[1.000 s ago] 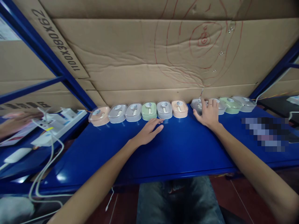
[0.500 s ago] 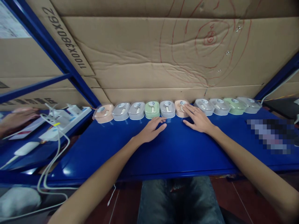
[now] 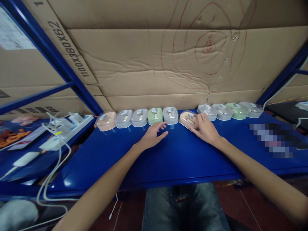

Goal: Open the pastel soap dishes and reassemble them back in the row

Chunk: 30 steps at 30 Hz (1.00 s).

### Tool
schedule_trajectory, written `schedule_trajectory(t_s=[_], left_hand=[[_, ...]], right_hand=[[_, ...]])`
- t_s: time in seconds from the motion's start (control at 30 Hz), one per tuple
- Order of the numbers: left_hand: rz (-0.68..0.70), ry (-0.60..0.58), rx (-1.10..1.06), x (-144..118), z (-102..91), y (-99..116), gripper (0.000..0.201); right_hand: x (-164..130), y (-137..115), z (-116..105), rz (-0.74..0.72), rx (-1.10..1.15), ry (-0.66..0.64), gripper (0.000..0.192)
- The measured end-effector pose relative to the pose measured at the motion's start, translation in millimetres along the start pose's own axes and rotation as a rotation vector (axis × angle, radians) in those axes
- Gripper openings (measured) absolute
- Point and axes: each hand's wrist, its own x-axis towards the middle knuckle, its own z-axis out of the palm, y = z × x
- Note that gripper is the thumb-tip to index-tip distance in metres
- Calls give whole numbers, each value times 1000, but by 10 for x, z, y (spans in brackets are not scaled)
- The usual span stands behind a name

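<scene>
Several small rounded plastic boxes with clear lids and round stickers stand in a row along the back of the blue table. My right hand point(image 3: 205, 128) is closed on the right side of a peach box point(image 3: 187, 118), which sits turned and slightly forward of the row. Left of it are a grey box point(image 3: 170, 115) and a green box point(image 3: 155, 116). Another grey box point(image 3: 207, 111) stands just behind my right fingers. My left hand point(image 3: 154, 134) hovers with fingers apart and bent, holding nothing, in front of the green and grey boxes.
A cardboard wall point(image 3: 134, 64) with red drawn rings rises behind the row. On the left are a white power strip point(image 3: 72, 128), cables and a white adapter point(image 3: 27, 158). A blurred-out item point(image 3: 271, 139) lies on the right. Blue posts point(image 3: 81, 96) frame the table.
My right hand has closed on the peach box; the box has turned and come forward out of the row. My left hand stays nearly in place. The other person's hand at far left has mostly withdrawn.
</scene>
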Motion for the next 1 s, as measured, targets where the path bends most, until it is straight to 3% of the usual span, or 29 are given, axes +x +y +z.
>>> schedule_trajectory(t_s=[0.1, 0.23, 0.37, 0.6, 0.83, 1.0], left_hand=[[-12, 13, -23, -6, 10, 10, 58], [-26, 7, -26, -30, 5, 64, 67], [3, -29, -34, -60, -6, 138, 83], [77, -171, -94, -88, 37, 152, 119], [78, -136, -45, -72, -57, 150, 110], [103, -178, 32, -50, -86, 291, 79]], right_hand=[[-83, -42, -57, 16, -38, 27, 58], [-225, -102, -134, -38, 27, -1, 39], [-314, -205, -150, -109, 170, -47, 49], [3, -518, -48, -313, 473, -242, 64], [276, -614, 161, -447, 601, -217, 73], [222, -528, 235, -381, 690, -179, 80]])
